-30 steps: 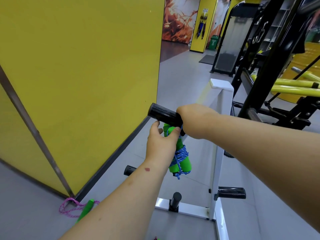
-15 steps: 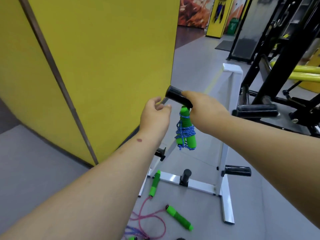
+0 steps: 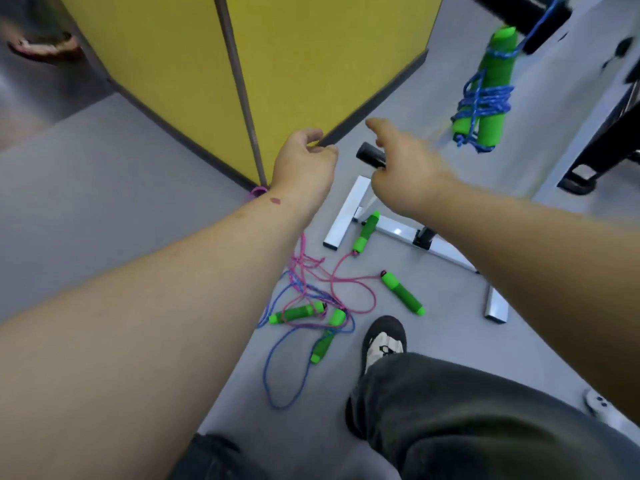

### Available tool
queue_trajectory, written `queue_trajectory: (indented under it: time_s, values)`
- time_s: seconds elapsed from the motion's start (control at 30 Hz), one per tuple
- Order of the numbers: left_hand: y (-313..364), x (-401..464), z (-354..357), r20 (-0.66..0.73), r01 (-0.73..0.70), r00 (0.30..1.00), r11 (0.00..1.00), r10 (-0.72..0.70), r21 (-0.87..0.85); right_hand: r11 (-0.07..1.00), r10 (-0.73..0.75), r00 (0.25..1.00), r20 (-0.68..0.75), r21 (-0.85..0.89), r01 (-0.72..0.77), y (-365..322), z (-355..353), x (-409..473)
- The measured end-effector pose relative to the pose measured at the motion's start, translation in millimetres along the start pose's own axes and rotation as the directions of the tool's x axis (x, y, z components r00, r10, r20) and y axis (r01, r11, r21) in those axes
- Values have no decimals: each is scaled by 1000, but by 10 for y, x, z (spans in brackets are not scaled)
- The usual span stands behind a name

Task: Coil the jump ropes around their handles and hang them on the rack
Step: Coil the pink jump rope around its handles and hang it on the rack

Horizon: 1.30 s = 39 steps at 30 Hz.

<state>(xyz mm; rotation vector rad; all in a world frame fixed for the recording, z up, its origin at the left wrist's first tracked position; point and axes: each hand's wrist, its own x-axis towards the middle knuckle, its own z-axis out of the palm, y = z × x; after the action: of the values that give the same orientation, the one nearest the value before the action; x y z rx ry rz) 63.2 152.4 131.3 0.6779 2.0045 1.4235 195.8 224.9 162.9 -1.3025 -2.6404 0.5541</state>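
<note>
While the grey gym floor [image 3: 138,202] runs past a yellow partition wall [image 3: 311,64] at the far left, the white metal rack [image 3: 346,216] stands at the far right with a blue-corded jump rope coiled round green foam handles [image 3: 485,95] hanging from its black peg [image 3: 533,15]. Half a second ago the right hand [image 3: 401,168] was at that bundle; now it has let go, fingers loosely spread and empty, while the left hand [image 3: 304,168] is loosely curled, holding nothing. Loose pink and blue ropes with green handles [image 3: 322,299] lie tangled on the floor near a dark shoe [image 3: 382,341].
</note>
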Motion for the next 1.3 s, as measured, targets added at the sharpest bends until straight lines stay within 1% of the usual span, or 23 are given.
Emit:
queue_trajectory:
  time_s: [0.17, 0.3, 0.47, 0.67, 0.8, 0.87, 0.93, 0.97, 1.03, 1.1, 1.17, 1.2, 1.23, 1.3]
  values:
    - [-757, 71, -159, -29, 83, 996, 995, -81, 62, 999, -24, 991, 131, 29, 20, -85, 776, -44]
    - [-1343, 170, -258, -44, 142, 989, 981, -138, 129, 1000, -24, 971, 239, 7, 23, -103, 1417, -32]
    - [-2063, 155, -264, 14, 234, 971, 960, -239, 154, 1000, 10, 930, 367, -27, 0, -70, 2205, -74]
    - [-2712, 130, -210, 54, 314, 941, 923, -333, 224, 999, 35, 880, 473, -42, -17, 89, 2849, -138]
    - [-3124, 143, -140, 92, 347, 914, 879, -395, 328, 994, 100, 824, 558, -83, -64, 258, 3227, -184]
    - [-3387, 173, -95, 137, 357, 881, 827, -452, 434, 991, 125, 791, 599, -112, -71, 353, 3422, -201]
    - [-3654, 174, -42, 205, 323, 830, 747, -518, 581, 988, 139, 746, 652, -146, -57, 453, 3605, -219]
    - [-3787, 163, -5, 244, 282, 800, 703, -548, 653, 986, 140, 717, 682, -158, -41, 511, 3687, -229]
    - [-4015, 141, 56, 299, 157, 758, 608, -579, 778, 984, 130, 659, 741, -180, 7, 627, 3816, -251]
    - [-4142, 129, 87, 308, 36, 755, 506, -578, 862, 978, 137, 603, 786, -202, 42, 728, 3894, -265]
    - [-4211, 135, 103, 300, -56, 793, 426, -530, 903, 977, 148, 567, 810, -209, 45, 804, 3947, -282]
    - [-4235, 135, 112, 301, -83, 809, 410, -505, 908, 978, 146, 568, 810, -207, 43, 825, 3962, -288]
    - [-4231, 133, 120, 313, -96, 811, 415, -494, 905, 979, 143, 573, 807, -201, 38, 844, 3977, -297]
    - [-4185, 136, 120, 324, -43, 802, 492, -502, 869, 983, 136, 591, 795, -182, 19, 859, 3978, -310]
